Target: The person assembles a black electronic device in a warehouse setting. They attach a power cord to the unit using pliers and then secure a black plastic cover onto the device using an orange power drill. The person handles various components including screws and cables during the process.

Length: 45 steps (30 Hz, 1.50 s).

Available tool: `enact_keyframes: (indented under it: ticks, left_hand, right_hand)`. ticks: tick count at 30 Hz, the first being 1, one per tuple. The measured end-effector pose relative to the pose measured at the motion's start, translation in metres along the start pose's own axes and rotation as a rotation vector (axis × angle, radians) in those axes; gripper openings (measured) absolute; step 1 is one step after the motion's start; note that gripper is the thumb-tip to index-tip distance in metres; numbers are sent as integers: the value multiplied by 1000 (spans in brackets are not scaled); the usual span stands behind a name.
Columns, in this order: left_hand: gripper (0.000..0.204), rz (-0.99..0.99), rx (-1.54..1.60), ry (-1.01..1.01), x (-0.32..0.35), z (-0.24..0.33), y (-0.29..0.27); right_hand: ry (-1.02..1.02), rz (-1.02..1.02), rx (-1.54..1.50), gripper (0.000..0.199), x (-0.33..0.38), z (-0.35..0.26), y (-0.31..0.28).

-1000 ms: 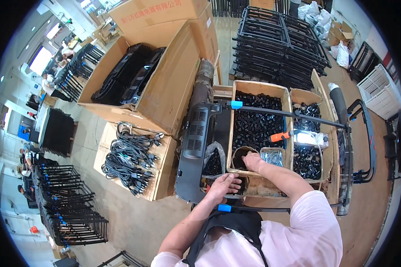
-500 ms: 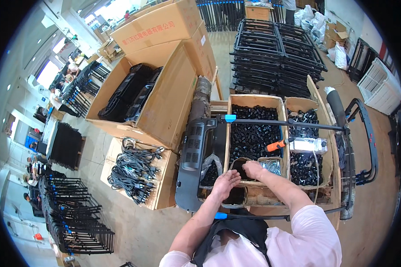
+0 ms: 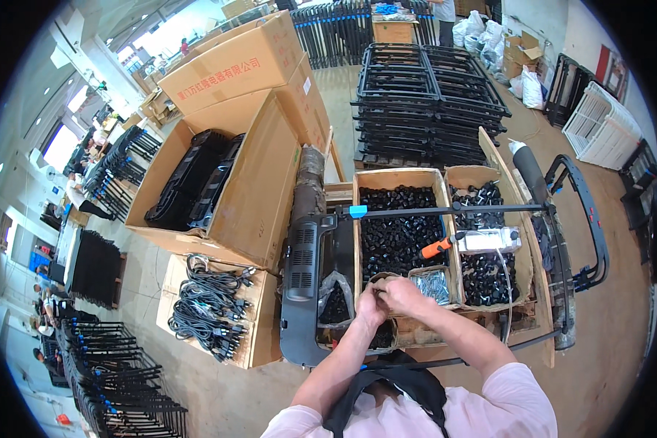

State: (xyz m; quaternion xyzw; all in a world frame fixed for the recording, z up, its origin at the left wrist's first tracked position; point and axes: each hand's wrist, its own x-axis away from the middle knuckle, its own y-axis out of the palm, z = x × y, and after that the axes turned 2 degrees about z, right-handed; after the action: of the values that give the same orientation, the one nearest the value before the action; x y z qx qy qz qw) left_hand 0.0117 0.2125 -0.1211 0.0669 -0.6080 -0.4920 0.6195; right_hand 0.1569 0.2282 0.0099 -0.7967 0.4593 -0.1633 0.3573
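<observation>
My left hand [image 3: 371, 309] and my right hand [image 3: 404, 296] meet over a small round container [image 3: 381, 277] at the near edge of a wooden bin. Their fingers are pinched together at the tips. Whatever lies between them is too small or hidden to make out. Beside my right hand is a small tray of silvery screws [image 3: 432, 285]. Beyond my hands, small black plastic parts [image 3: 398, 219] fill a large compartment. A black frame [image 3: 489, 209] spans the bins, joined at the left to a black vented housing [image 3: 301, 274].
An orange and black hand tool [image 3: 436, 249] lies over the bins, near a white box [image 3: 489, 239] with a cable. Coiled black power cords [image 3: 210, 310] rest on a carton at left. Behind stand a large open carton [image 3: 252, 182] and stacked black frames [image 3: 427, 102].
My left hand has gone from stretched fingers beside the container to a pinch against my right hand, which has lifted out of it. The whole view has shifted slightly.
</observation>
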Motion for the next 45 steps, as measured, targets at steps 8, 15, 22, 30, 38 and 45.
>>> enact_keyframes:
  ticks: [8,15,22,30,38,45]
  left_hand:
    - [31,92,80,44,25,-3,19]
    - [26,-78,-226,19,79,14,32]
    - [22,-111,-412,38,118,15,21]
    - [25,29,-345,143,137,21,7]
    - [23,-61,-216,112,133,38,-7]
    - [23,-121,-46,138,116,76,-7]
  right_hand:
    - [300,218,-124,29,24,18,-17]
    - [935,584,-834,60,39,171,-5]
    - [929,993,-637,42,-27,206,11]
    - [718,816,-228,60,-58,185,39]
    - [779,617,-291,51,-62,176,18]
    - [443,566,-402,51,-32,53,-44]
